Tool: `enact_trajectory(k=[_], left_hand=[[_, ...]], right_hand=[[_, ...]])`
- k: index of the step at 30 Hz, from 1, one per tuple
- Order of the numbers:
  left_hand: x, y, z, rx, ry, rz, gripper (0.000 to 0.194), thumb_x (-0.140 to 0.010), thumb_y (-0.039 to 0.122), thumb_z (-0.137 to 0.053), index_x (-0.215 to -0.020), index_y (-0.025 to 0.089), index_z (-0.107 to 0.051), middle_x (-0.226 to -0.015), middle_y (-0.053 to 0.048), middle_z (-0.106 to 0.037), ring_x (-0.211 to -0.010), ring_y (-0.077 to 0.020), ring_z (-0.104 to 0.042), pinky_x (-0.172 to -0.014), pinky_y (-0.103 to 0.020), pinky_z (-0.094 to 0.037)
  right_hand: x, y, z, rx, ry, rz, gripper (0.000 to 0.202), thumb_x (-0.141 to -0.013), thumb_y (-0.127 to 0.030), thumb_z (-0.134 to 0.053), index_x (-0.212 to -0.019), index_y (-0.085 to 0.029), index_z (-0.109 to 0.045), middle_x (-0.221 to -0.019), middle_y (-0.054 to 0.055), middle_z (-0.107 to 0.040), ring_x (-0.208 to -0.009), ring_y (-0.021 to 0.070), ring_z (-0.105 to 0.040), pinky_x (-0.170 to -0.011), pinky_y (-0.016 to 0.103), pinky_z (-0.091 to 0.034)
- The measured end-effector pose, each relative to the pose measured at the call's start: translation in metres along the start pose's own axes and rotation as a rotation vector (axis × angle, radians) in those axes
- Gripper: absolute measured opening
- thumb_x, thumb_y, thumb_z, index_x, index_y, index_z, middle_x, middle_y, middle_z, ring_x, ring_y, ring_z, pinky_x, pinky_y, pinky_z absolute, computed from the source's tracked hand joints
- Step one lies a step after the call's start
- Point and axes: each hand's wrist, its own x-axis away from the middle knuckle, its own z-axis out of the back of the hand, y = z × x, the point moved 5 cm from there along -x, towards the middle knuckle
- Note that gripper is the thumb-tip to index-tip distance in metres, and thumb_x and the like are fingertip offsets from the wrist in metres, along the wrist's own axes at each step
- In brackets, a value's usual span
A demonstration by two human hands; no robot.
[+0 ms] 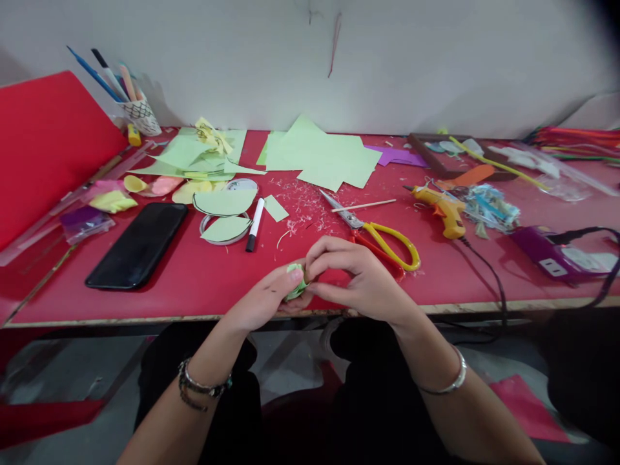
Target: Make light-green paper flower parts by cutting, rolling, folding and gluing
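Observation:
Near the table's front edge, my left hand (271, 292) is closed around a small crumpled or folded piece of light green paper (294, 290), with the thumb pressed on top. My right hand (351, 274) meets it from the right, its fingertips pinched at the paper's edge; what exactly they grip is hidden. Just beyond my right hand lie scissors (392, 242) with yellow and red handles, and a thin wooden stick (364, 205) rests by their blades. A black-and-white marker (255, 225) lies beside leaf-shaped green paper cutouts (226, 228) ahead of my left hand.
A black phone (138, 245) lies at the left, with a pen cup (140, 115) behind it. Green paper sheets (324, 155) spread along the back. On the right are a yellow glue gun (440, 208), its cord, and a purple power strip (547, 255). Paper shreds dot the red table (217, 281).

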Motion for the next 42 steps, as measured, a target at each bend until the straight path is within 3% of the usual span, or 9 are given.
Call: enact_trajectory(k=[4,13,20,26,34,42], left_hand=[[0.0012,0.0000,-0.0003,0.062,-0.051,0.000,0.037,-0.080,0.053,-0.043,-0.077,0.017,-0.041,-0.050,0.009,-0.028,-0.040,-0.0038,-0.017,-0.037,-0.017,-0.017],[0.0015,-0.0006,0.0015,0.084,-0.060,-0.090,0.035,-0.081,0.052,-0.042,-0.073,0.018,-0.038,-0.051,0.008,-0.031,-0.040,-0.0038,-0.021,-0.038,-0.016,-0.019],[0.0033,0.0026,0.0041,0.019,0.057,-0.162,0.028,-0.082,0.046,-0.047,-0.086,0.019,-0.042,-0.060,0.007,-0.031,-0.047,-0.0044,-0.025,-0.044,-0.018,-0.021],[0.0070,0.0059,0.0047,-0.080,0.096,-0.268,0.028,-0.082,0.044,-0.048,-0.096,0.021,-0.040,-0.063,0.006,-0.031,-0.050,-0.0052,-0.027,-0.046,-0.019,-0.021],[0.0085,0.0063,0.0046,-0.139,0.105,-0.268,0.027,-0.082,0.044,-0.048,-0.095,0.022,-0.040,-0.065,0.006,-0.033,-0.050,-0.0058,-0.025,-0.046,-0.020,-0.021],[0.0084,0.0031,0.0031,-0.085,0.067,-0.206,0.029,-0.081,0.045,-0.048,-0.097,0.023,-0.038,-0.061,0.007,-0.028,-0.049,-0.0066,-0.023,-0.046,-0.020,-0.020]], right_hand=[[0.0011,0.0005,0.0015,-0.044,0.042,0.024,0.010,-0.073,-0.014,-0.059,-0.083,-0.015,-0.060,-0.083,0.002,-0.054,-0.070,0.0086,-0.054,-0.066,0.024,-0.047],[0.0010,-0.0052,0.0044,0.044,0.143,0.088,0.003,-0.076,-0.015,-0.058,-0.076,-0.017,-0.061,-0.083,0.002,-0.057,-0.075,0.0099,-0.057,-0.069,0.025,-0.048],[0.0027,-0.0069,0.0029,0.207,0.197,0.113,0.007,-0.075,-0.014,-0.059,-0.080,-0.017,-0.061,-0.084,0.002,-0.055,-0.077,0.0104,-0.055,-0.071,0.025,-0.048],[0.0032,-0.0062,0.0019,0.169,0.281,0.085,0.009,-0.076,-0.014,-0.058,-0.082,-0.019,-0.063,-0.085,0.002,-0.055,-0.078,0.0105,-0.056,-0.071,0.025,-0.049],[0.0030,-0.0056,0.0009,0.107,0.289,0.053,0.011,-0.075,-0.011,-0.056,-0.078,-0.019,-0.063,-0.085,0.001,-0.053,-0.077,0.0100,-0.055,-0.071,0.026,-0.048],[0.0042,-0.0075,-0.0018,0.093,0.232,0.121,0.011,-0.077,-0.012,-0.056,-0.077,-0.021,-0.062,-0.084,0.000,-0.051,-0.077,0.0102,-0.052,-0.069,0.026,-0.046]])
